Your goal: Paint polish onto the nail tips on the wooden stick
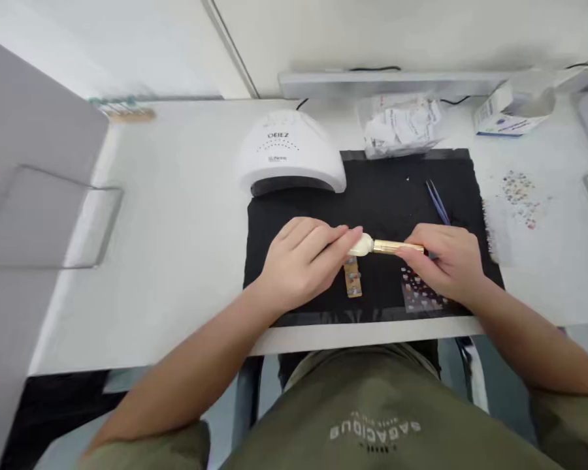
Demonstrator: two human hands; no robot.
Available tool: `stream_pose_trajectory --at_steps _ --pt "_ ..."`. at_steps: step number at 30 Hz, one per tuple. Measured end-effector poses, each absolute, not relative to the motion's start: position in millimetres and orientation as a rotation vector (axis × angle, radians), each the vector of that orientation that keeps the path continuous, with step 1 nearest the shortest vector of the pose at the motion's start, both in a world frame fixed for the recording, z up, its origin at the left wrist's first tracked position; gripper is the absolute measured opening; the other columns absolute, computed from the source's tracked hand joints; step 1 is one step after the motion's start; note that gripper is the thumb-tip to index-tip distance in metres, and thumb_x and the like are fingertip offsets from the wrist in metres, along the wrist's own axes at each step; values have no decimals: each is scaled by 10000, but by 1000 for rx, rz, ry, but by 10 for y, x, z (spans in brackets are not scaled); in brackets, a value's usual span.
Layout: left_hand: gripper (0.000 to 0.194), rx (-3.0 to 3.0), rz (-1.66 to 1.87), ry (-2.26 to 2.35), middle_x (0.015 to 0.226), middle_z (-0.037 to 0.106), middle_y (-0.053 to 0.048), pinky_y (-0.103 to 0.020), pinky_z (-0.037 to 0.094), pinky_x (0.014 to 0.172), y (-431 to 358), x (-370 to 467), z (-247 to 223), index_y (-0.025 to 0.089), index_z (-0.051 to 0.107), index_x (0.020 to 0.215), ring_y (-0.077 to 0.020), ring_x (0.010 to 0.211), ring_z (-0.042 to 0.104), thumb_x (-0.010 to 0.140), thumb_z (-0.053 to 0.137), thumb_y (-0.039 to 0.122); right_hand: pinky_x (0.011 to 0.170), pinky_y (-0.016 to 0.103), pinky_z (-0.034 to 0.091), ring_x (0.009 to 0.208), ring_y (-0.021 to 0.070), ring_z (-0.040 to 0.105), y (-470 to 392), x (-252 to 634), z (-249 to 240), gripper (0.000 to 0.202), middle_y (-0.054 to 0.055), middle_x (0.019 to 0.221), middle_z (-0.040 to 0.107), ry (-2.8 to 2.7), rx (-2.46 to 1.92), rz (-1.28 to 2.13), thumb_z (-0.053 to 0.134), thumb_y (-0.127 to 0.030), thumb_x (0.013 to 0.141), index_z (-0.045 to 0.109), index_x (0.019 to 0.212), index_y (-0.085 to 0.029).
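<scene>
Between my hands, above the black mat, lies a nail polish bottle on its side, its body cream-coloured. My left hand is closed around that body, hiding part of it. The fingers of my right hand grip the far end of its long gold cap. Cap and bottle sit end to end; whether they are screwed tight I cannot tell. Just below the bottle is a narrow tan strip bearing small pieces. A clear sheet with small printed shapes lies partly under my right hand.
A white nail lamp stands at the mat's back left. Blue tweezers lie near my right hand. Farther back are a plastic bag and an open white box. Small loose decorations are scattered to the right.
</scene>
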State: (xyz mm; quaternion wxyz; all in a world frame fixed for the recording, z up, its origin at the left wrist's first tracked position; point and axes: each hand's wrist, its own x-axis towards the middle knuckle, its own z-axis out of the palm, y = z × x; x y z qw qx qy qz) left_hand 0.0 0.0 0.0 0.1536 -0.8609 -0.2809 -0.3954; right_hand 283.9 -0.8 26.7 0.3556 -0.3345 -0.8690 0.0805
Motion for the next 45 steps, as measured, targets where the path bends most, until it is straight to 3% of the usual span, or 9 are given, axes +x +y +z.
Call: stream_pose_trajectory --at_steps 5,9,16,23,28,33,38,41,45 --pt "323 -2450 -1180 -862 1015 836 -47 -376 570 777 45 -43 -65 228 712 1429 -212 863 760 1117 708 142 647 314 617 722 163 746 23 2812 179 47 -2 909 820 -2210 -829 236 765 -279 1113 742 1153 -275" --pt "388 -2486 -1216 -921 1054 840 -57 -394 555 792 26 -48 -91 247 703 1476 -228 884 759 1100 735 155 720 361 678 867 207 803 26 2808 141 299 29 1067 861 -2144 -799 211 828 -184 1042 794 1302 -327" --pt "368 -2469 -1271 -1136 1083 838 -54 -393 568 779 38 -184 -5 277 758 1408 -240 912 781 1064 774 148 655 352 674 834 197 783 40 2861 92 466 13 1063 851 -1900 -847 353 897 -127 961 840 1355 -368" --pt "77 -2144 -1721 -1621 1013 852 -23 -414 625 840 101 -465 227 256 814 1085 -207 888 766 1021 838 291 563 323 628 761 165 751 40 2906 26 493 7 1084 839 -1720 -897 530 898 -128 958 856 1365 -403" --pt "169 -1786 -1989 -1905 864 796 8 -391 648 814 345 -775 308 207 752 917 -191 831 768 817 887 195 558 329 650 740 155 732 22 2913 18 520 6 1100 826 -1708 -908 537 902 -107 946 860 1361 -417" --pt "211 -1601 -1802 -2388 796 724 20 -321 560 715 460 -1034 392 168 739 842 -153 771 698 737 842 17 592 345 689 847 177 782 19 2918 13 582 9 1156 815 -1743 -884 513 891 -75 938 850 1388 -442" --pt "297 -1503 -1127 -2914 719 622 62 -283 445 635 383 -1065 568 206 635 772 -116 676 544 714 923 166 582 348 678 868 187 786 9 2927 -16 616 10 1167 808 -1793 -886 481 899 -87 932 828 1425 -451" --pt "259 -1469 -723 -3082 737 652 57 -305 463 681 387 -1058 591 209 714 806 -123 691 522 738 960 252 592 377 678 865 198 783 -18 2927 -5 601 8 1173 807 -1798 -922 486 882 -106 960 821 1429 -477" --pt "265 -1569 -823 -3037 811 692 40 -339 464 758 436 -1124 466 195 748 815 -126 757 555 737 988 277 603 392 661 871 200 777 -27 2920 26 613 2 1167 813 -1822 -945 437 891 -106 955 819 1441 -473"
